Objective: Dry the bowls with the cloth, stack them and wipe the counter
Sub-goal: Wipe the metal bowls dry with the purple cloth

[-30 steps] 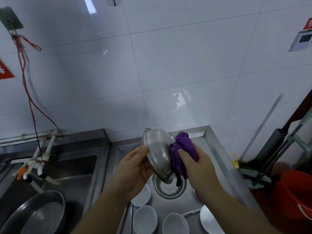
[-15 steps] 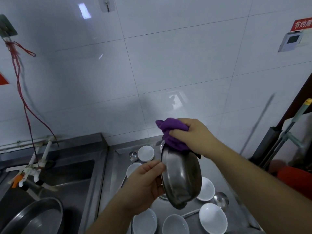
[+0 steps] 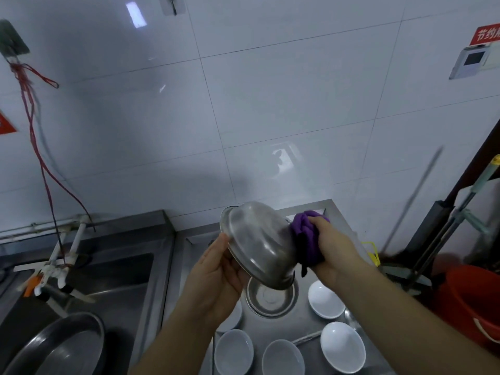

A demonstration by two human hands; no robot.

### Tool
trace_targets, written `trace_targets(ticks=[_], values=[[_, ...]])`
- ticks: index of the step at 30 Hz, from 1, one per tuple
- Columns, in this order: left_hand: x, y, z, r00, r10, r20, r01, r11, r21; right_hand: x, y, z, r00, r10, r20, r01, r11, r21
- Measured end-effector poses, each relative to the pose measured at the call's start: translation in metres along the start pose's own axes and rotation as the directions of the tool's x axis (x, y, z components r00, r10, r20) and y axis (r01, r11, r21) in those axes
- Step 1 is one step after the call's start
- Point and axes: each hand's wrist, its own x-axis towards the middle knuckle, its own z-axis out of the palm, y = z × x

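My left hand [image 3: 216, 277] holds a steel bowl [image 3: 257, 239] by its rim, tilted on edge above the counter with its outside facing me. My right hand [image 3: 332, 244] grips a bunched purple cloth [image 3: 305, 236] and presses it against the bowl's base. Below them a second steel bowl [image 3: 270, 296] sits upright on the steel counter [image 3: 311, 326]. Several small white bowls lie around it, among them one at the right [image 3: 324, 299], one at the front right [image 3: 342, 345] and one at the front [image 3: 234, 350].
A sink [image 3: 89, 282] with a large steel basin [image 3: 59, 345] lies to the left, with a tap [image 3: 54, 272] over it. The tiled wall rises behind. A red bucket [image 3: 470, 301] and mop handles [image 3: 460, 212] stand at the right. A spoon [image 3: 308, 337] lies between the white bowls.
The steel bowl has been turned so its outside faces me. The cloth hand has moved from the bowl's upper rim down to its base on the right.
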Motion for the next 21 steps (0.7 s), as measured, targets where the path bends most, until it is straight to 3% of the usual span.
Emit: trace_targets(ticks=[4,7,11,14,18,21], values=[[0.007,-0.008,0.002,0.999,0.031,-0.033,-0.033,0.999,-0.04,-0.013,0.017,0.005,1.0,-0.021,-0.017,0.022,0.998,0.062],[0.011,-0.015,0.008,0.997,0.062,-0.05,-0.064,0.998,-0.024,-0.028,0.027,0.011,0.997,-0.081,-0.005,0.081,0.997,-0.008],[0.01,-0.024,0.014,0.996,0.088,0.0,-0.087,0.983,0.161,-0.044,0.033,0.016,0.978,-0.206,0.021,0.206,0.961,-0.186],[0.009,-0.027,0.01,0.996,0.078,0.051,-0.091,0.929,0.36,-0.046,0.029,0.019,0.961,-0.267,0.076,0.278,0.934,-0.227],[0.006,-0.031,-0.006,0.981,0.037,0.188,-0.159,0.705,0.691,-0.034,0.019,0.022,0.962,-0.259,0.084,0.271,0.942,-0.196],[0.004,-0.026,-0.013,0.954,-0.004,0.299,-0.273,0.396,0.877,-0.026,0.016,0.021,0.973,-0.216,0.08,0.228,0.952,-0.203]])
